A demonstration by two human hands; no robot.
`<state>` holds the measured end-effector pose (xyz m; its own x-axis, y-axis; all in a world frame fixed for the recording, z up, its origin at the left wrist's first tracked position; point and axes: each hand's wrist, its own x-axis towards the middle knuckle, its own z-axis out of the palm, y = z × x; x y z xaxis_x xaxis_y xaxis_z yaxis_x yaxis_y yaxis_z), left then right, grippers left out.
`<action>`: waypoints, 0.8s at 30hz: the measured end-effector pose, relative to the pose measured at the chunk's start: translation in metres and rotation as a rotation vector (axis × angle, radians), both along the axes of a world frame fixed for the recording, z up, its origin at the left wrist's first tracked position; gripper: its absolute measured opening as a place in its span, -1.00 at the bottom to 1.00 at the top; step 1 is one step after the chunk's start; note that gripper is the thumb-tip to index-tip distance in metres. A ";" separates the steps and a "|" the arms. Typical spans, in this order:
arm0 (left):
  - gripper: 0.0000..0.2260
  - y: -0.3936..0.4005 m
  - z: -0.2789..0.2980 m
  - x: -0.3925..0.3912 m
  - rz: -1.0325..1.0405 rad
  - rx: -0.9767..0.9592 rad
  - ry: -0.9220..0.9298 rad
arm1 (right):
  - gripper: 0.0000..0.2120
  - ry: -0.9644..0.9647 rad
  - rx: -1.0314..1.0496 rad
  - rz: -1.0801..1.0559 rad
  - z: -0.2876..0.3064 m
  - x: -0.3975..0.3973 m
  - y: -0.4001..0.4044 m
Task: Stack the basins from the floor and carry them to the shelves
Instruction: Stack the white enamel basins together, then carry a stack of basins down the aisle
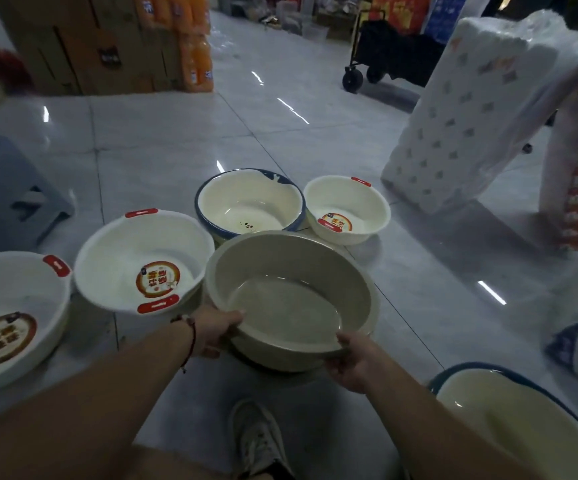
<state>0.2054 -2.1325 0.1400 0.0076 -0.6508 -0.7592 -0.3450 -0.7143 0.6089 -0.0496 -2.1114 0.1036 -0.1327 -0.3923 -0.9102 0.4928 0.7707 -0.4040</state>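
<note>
So we've got the beige basin (291, 299) up off the floor (176, 140), our left hand (216, 329) and right hand (353, 362) each curled round its near rim. The blue-rimmed basin (251, 202) sits right behind it, with white red-handled basins (142, 261) beside it.

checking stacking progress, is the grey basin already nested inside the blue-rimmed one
No, both hands, left hand and right hand, hold the grey basin in front of the blue-rimmed basin, which is empty.
</note>
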 end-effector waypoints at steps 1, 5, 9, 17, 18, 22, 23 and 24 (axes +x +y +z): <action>-0.62 -0.001 -0.004 0.002 -0.044 0.044 -0.031 | -0.90 0.023 -0.008 0.014 -0.006 -0.001 -0.001; -0.54 -0.010 -0.016 0.007 -0.196 0.095 -0.155 | -0.97 0.111 -0.028 0.159 -0.019 0.000 -0.005; -0.69 -0.017 -0.011 -0.005 -0.583 -0.106 -0.502 | -0.91 0.274 -0.004 0.470 -0.013 -0.001 0.001; -0.55 -0.036 -0.004 -0.027 -0.856 -0.375 -0.682 | -0.66 0.951 -0.210 1.100 0.044 -0.002 0.018; -0.54 -0.038 -0.002 -0.031 -0.864 -0.412 -0.680 | -0.68 1.014 -0.221 1.179 0.057 -0.003 0.022; -0.55 -0.025 0.036 -0.051 -0.917 -0.612 -0.644 | -0.63 1.250 -0.291 1.335 0.103 -0.009 0.035; -0.56 -0.020 0.045 -0.054 -0.926 -0.666 -0.658 | -0.60 1.304 -0.318 1.347 0.111 -0.009 0.037; -0.55 -0.015 0.052 -0.053 -0.927 -0.705 -0.683 | -0.58 1.350 -0.350 1.352 0.118 -0.007 0.038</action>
<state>0.1523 -2.1480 0.1922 -0.4054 -0.8687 -0.2846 -0.9048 0.3367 0.2608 -0.0569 -2.0732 0.2217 -0.0706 -0.9322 -0.3551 -0.9810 0.1294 -0.1448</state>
